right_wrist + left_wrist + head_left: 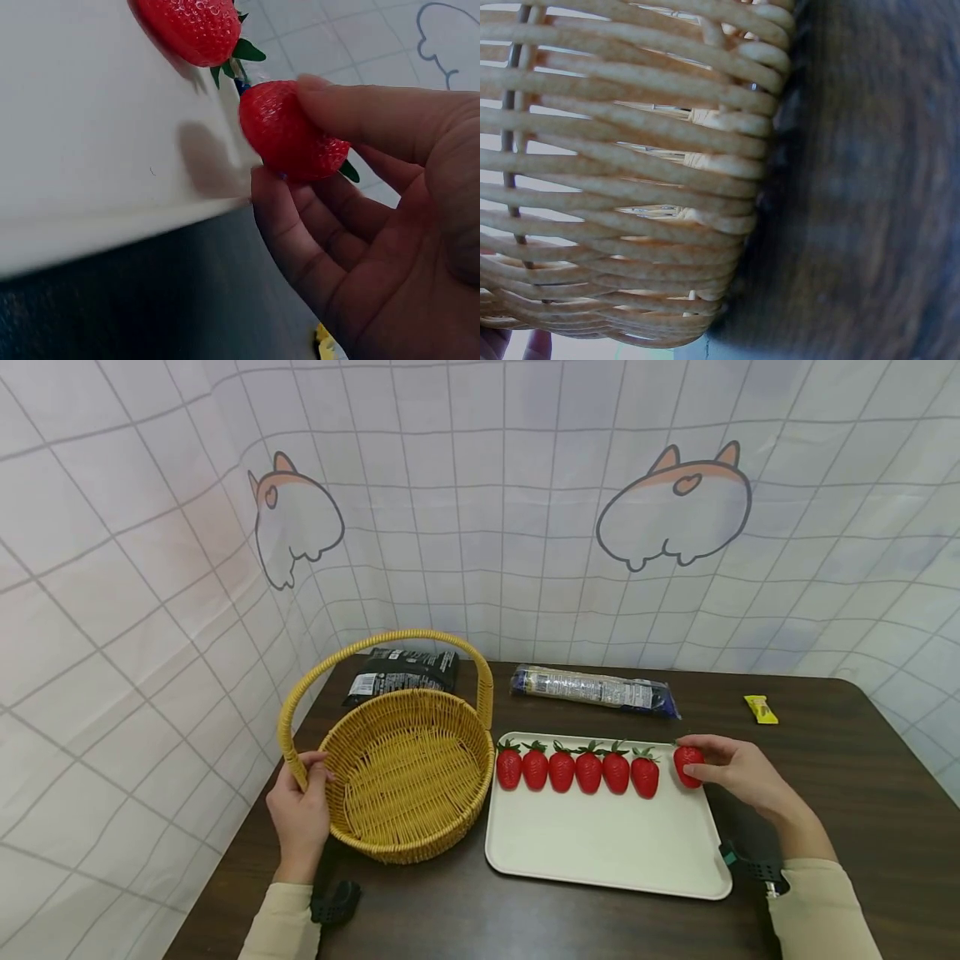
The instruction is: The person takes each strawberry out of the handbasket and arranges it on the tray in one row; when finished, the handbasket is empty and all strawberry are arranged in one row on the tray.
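At the tray's far right corner my right hand (738,770) pinches a red strawberry (281,131) between thumb and fingers. In the right wrist view it is held just above the white tray (600,852), casting a shadow there. Several more strawberries (588,772) lie in a row along the tray's far edge, leaves pointing away from me. My left hand (300,814) grips the yellow wicker basket (412,777) on its left side, where the handle meets the rim. The basket holds nothing. Its woven wall (630,150) fills most of the left wrist view.
Behind the basket lies a black package (408,672). A long clear-and-blue packet (596,687) rests beyond the tray. At the right of the dark table (847,793) is a small yellow wrapped packet (761,709). A grid-patterned curtain (525,527) hangs behind the table.
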`<state>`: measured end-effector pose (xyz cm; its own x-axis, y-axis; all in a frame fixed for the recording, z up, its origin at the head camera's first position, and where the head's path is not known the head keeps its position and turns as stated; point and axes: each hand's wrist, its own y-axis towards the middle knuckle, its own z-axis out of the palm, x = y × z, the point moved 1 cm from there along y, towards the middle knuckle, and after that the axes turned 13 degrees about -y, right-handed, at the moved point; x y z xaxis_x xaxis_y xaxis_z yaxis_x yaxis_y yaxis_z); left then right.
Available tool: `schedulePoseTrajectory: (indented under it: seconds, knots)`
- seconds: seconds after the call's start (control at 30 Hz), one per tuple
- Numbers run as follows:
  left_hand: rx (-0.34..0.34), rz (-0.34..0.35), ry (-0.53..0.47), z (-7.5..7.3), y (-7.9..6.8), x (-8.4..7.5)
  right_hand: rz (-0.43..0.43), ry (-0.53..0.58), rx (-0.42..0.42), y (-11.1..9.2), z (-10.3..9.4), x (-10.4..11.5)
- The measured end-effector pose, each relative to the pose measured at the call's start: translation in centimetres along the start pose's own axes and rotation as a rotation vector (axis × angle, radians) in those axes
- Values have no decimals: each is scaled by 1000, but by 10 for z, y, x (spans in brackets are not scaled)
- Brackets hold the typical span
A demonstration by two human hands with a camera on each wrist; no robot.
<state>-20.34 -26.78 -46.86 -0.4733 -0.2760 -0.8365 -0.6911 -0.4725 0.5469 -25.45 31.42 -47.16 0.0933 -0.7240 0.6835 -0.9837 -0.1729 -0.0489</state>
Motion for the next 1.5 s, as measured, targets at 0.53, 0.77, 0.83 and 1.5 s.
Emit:
schedulePoseTrajectory:
  seconds: [0.53, 0.77, 0.83, 1.5]
  knots:
    - [-1, 0, 14, 0, 0, 2, -38, -63, 70, -2, 2, 2]
    - [3, -2, 13, 0, 0, 3, -30, -76, 84, -2, 6, 2]
    - [1, -3, 12, 0, 0, 3, -29, -83, 83, -1, 6, 0]
    - [-2, 8, 21, 0, 0, 1, -15, -100, 45, -1, 8, 3]
